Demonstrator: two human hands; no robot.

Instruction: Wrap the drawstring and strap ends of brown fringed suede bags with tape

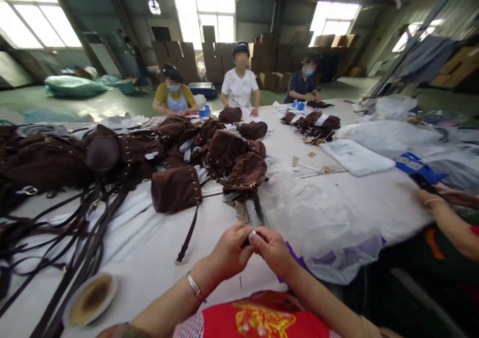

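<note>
My left hand and my right hand meet above the table's near edge, fingers pinched together. Something small is between them, mostly hidden by the fingers; a bit of white shows at the right thumb. Just beyond my hands lies a brown drawstring bag, with a dark strip and cardboard-coloured pieces below it. To the left, another brown bag with metal eyelets rests on its side, its strap trailing toward me.
Brown bags are heaped at left, with long dark straps hanging forward. A round bowl holds brownish stuff. Clear plastic sheeting covers the right side. Another person's hands hold a dark phone-like object. Several people work across the table.
</note>
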